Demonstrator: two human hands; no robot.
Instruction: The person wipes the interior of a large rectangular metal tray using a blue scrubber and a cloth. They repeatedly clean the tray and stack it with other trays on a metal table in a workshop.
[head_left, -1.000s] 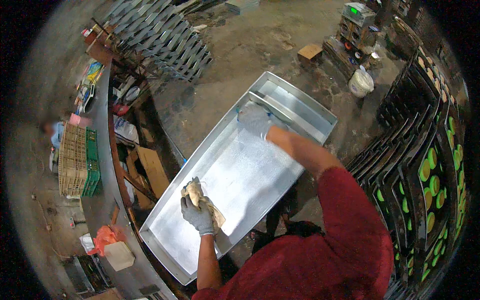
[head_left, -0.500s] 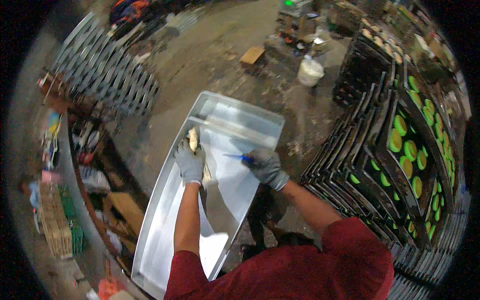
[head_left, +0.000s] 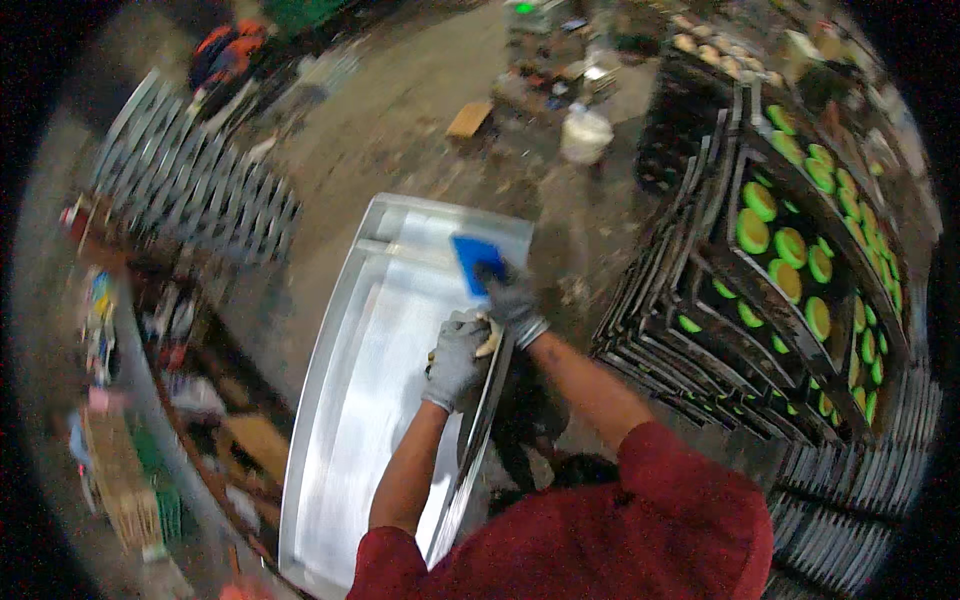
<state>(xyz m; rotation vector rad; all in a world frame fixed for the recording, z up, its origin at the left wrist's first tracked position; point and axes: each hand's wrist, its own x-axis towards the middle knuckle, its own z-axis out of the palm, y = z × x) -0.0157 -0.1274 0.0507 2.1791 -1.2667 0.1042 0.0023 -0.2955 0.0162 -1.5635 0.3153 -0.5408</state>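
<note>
A long, shallow metal tray (head_left: 345,400) with raised rims and a crossbar near its far end lies in front of me. My right hand (head_left: 514,305), in a grey glove, is closed on a flat blue scraper (head_left: 475,262), its broad face turned up above the tray's right rim. Just nearer to me, my gloved left hand (head_left: 457,358) is closed over the tray's right side. A cream-coloured wad (head_left: 489,340), perhaps a rag, pokes out of its fingers, close to my right wrist. Blur hides its finer shape.
At right stand stacked dark racks (head_left: 700,270) with round green-and-tan pieces. Slatted metal frames (head_left: 190,170) lie at far left. A white bucket (head_left: 586,136) and a brown block (head_left: 469,120) are on the floor ahead. A curved bench edge (head_left: 165,390) runs along the left.
My left hand has moved from the tray's left side to its right rim with the cream wad. My right hand has turned the scraper, so its blue face shows. The view has shifted.
</note>
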